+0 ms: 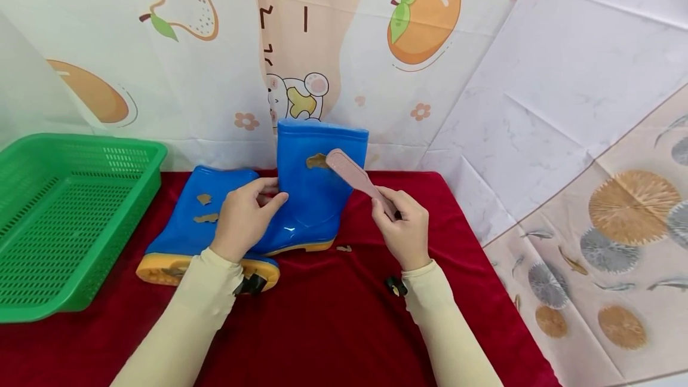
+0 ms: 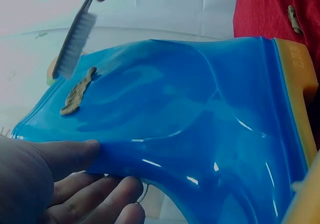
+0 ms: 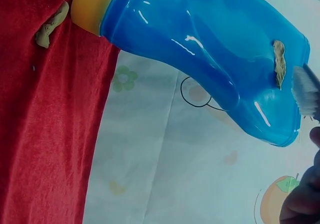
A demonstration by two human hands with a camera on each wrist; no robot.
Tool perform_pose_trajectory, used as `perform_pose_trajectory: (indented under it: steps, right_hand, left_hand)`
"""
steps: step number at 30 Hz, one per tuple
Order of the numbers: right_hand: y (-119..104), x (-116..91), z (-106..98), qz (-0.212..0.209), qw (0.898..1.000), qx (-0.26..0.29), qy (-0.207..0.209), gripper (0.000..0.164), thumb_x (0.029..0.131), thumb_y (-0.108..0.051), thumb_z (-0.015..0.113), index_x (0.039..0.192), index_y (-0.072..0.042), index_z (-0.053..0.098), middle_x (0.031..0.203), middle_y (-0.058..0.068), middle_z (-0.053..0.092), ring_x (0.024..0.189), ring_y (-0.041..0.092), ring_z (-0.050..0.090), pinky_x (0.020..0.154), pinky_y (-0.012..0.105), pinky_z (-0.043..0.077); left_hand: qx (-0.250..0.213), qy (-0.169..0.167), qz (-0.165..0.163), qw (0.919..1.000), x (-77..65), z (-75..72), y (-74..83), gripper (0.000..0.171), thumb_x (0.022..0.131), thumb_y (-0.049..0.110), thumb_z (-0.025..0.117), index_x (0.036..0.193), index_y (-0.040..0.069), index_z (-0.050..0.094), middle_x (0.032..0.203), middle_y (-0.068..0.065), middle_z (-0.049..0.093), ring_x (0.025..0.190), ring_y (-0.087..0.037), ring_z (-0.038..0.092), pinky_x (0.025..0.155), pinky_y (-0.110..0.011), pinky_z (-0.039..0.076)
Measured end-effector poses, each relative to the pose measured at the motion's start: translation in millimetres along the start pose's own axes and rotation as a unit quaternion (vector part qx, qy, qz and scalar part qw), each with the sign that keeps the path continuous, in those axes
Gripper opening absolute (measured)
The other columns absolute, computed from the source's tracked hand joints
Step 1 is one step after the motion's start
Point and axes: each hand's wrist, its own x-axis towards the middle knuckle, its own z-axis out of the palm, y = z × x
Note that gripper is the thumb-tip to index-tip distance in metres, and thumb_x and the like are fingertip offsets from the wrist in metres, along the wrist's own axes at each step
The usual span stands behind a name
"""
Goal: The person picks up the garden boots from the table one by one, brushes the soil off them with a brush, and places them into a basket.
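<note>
A blue rain boot (image 1: 309, 196) with a yellow sole stands upright, a brown mud-like patch (image 2: 78, 92) stuck on its shaft. My left hand (image 1: 244, 217) grips the shaft's left edge, thumb on the near face and fingers behind it. In my right hand (image 1: 402, 226) is a pink-backed brush (image 1: 352, 173), held by its handle. Its white bristles (image 3: 305, 93) face the boot beside the brown patch; whether they touch the boot, I cannot tell. A second blue boot (image 1: 185, 220) lies on its side at the left, with brown patches on its shaft and sole, partly hidden by my left hand and sleeve.
A green plastic basket (image 1: 80, 303) stands at the left on the red cloth (image 1: 322, 327). A small brown piece (image 1: 344, 248) lies by the upright boot's heel. Right behind the boots hangs a white printed curtain (image 1: 215, 88). Dark straps circle both wrists.
</note>
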Motion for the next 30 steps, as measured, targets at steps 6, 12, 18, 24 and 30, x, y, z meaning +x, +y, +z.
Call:
perform_pose_trajectory:
  steps: [6,12,18,24,30]
  right_hand:
    - [-2.4,-0.5,1.9,-0.021,1.000,0.003,-0.005,0.026,0.092,-0.002,0.074,0.117,-0.005,0.078,0.067,0.001,0.055,0.061,0.010,0.044,0.055,0.021,0.035]
    - [-3.9,-0.6,3.8,-0.020,0.999,0.010,-0.027,0.035,0.091,0.002,0.075,0.126,-0.003,0.074,0.069,0.002,0.054,0.063,0.011,0.042,0.056,0.022,0.033]
    - [-3.8,-1.8,4.4,-0.015,0.999,-0.003,-0.028,0.034,0.092,0.001,0.075,0.126,-0.004,0.074,0.069,0.002,0.053,0.063,0.011,0.042,0.056,0.022,0.034]
    - [-4.4,-2.5,3.9,-0.019,0.999,0.010,-0.037,0.036,0.099,-0.002,0.066,0.135,-0.006,0.069,0.076,0.003,0.057,0.067,0.012,0.044,0.059,0.024,0.035]
    - [-4.4,-3.1,5.3,-0.033,0.997,0.004,-0.066,0.039,0.101,-0.003,0.063,0.139,-0.008,0.065,0.078,0.002,0.055,0.070,0.012,0.045,0.061,0.024,0.036]
  left_hand:
    - [-0.012,-0.001,0.009,0.9999,-2.8,0.7,3.0,0.043,0.101,0.026,0.070,0.139,0.007,0.064,0.120,-0.014,0.074,0.101,-0.031,0.071,0.087,-0.051,0.059]
    - [-0.027,0.002,0.013,0.9995,-0.5,0.6,0.0,0.049,0.101,0.026,0.070,0.145,0.010,0.057,0.125,-0.013,0.072,0.107,-0.032,0.070,0.092,-0.054,0.057]
    - [-0.026,0.013,0.024,0.9993,-0.1,-0.1,0.9,0.041,0.100,0.030,0.071,0.136,0.010,0.065,0.120,-0.011,0.073,0.104,-0.029,0.071,0.090,-0.051,0.059]
    - [-0.021,0.016,0.023,0.9994,-0.3,-0.2,2.9,0.041,0.100,0.026,0.072,0.136,0.008,0.065,0.119,-0.012,0.074,0.103,-0.029,0.071,0.089,-0.051,0.059]
    - [-0.009,0.025,0.026,0.9993,-1.7,0.8,2.6,0.041,0.099,0.025,0.072,0.136,0.008,0.066,0.120,-0.013,0.074,0.105,-0.032,0.070,0.087,-0.051,0.059]
